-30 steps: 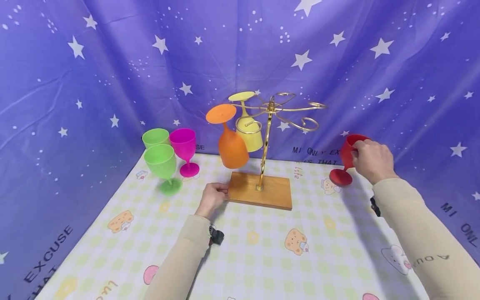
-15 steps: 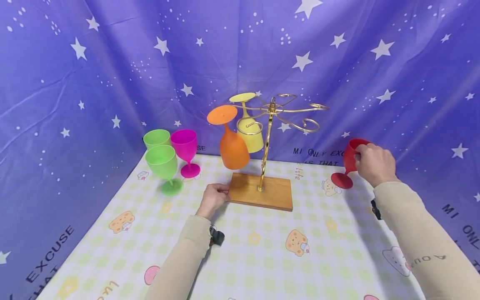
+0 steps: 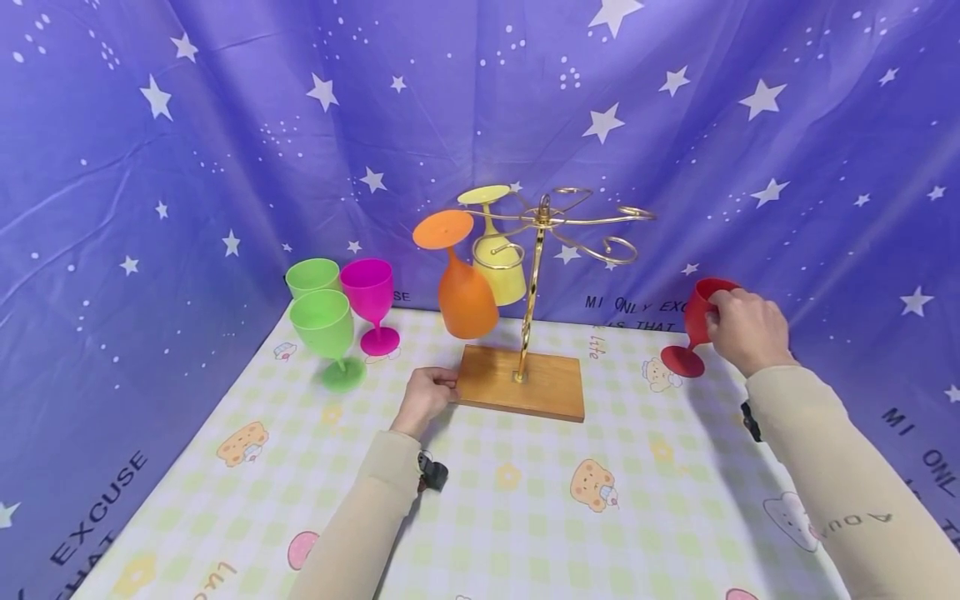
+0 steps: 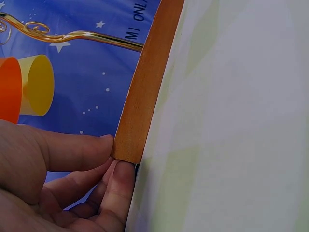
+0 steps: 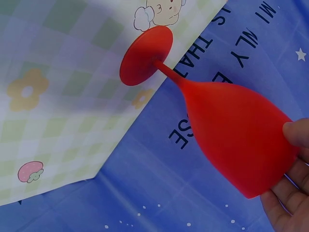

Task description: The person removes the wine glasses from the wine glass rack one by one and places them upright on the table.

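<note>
While left fingers (image 4: 118, 193) pinch the stand (image 3: 536, 392), right fingers (image 5: 274, 209) grip a red goblet (image 5: 234, 130) near “THAT” lettering (image 5: 197, 51).

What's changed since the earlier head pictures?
The right hand and the red goblet it holds sit slightly lower in the head view; whether lowered or drawn nearer, I can't tell. Nothing was newly grasped or released. The left hand still pinches the wooden base; the orange goblet, yellow goblet, magenta goblet and two green goblets haven't moved.
</note>
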Available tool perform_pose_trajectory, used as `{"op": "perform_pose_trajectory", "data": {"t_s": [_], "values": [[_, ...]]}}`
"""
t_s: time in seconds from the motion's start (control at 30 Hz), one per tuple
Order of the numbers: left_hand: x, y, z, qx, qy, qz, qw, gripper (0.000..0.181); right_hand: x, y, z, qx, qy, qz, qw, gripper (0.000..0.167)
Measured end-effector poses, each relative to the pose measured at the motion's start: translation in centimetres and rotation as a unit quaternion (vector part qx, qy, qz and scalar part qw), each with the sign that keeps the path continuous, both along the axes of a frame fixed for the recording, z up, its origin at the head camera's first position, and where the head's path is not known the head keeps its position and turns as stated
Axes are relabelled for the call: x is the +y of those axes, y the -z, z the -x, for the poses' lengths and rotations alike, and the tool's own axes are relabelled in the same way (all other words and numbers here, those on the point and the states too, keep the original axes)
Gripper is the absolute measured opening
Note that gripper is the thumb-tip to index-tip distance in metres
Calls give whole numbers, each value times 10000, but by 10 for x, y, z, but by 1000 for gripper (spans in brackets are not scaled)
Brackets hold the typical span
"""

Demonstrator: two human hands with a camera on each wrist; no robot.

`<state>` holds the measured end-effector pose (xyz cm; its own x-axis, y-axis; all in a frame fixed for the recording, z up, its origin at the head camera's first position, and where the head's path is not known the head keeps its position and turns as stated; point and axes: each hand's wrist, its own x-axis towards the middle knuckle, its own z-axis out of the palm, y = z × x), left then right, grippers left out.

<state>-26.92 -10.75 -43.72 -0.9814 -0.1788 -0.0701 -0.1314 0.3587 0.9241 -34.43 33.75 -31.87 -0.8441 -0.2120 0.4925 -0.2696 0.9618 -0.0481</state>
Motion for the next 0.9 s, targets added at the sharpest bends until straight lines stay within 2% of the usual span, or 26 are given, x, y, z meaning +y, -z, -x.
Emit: {"op": "perform_pose_trajectory", "data": {"t_s": [0.27, 0.53, 0.6, 0.73, 0.9], "values": [[1, 0, 0, -64, -27, 90, 9999, 27, -2, 1, -2, -218, 158, 46, 9996, 29], [0, 1, 1, 57, 7, 72, 10000, 26, -23, 0, -10, 494, -157, 421, 9978, 27], [0, 1, 1, 81, 10, 99, 9999, 25, -32, -1, -13, 530, -245, 499, 9970, 26], [-1, 1, 1, 65, -7, 187, 9998, 23, -47, 0, -18, 210, -237, 599, 9977, 28], [0, 1, 0, 36, 8, 189, 9998, 23, -59, 9, -25, -256, -110, 888, 9957, 32]]}}
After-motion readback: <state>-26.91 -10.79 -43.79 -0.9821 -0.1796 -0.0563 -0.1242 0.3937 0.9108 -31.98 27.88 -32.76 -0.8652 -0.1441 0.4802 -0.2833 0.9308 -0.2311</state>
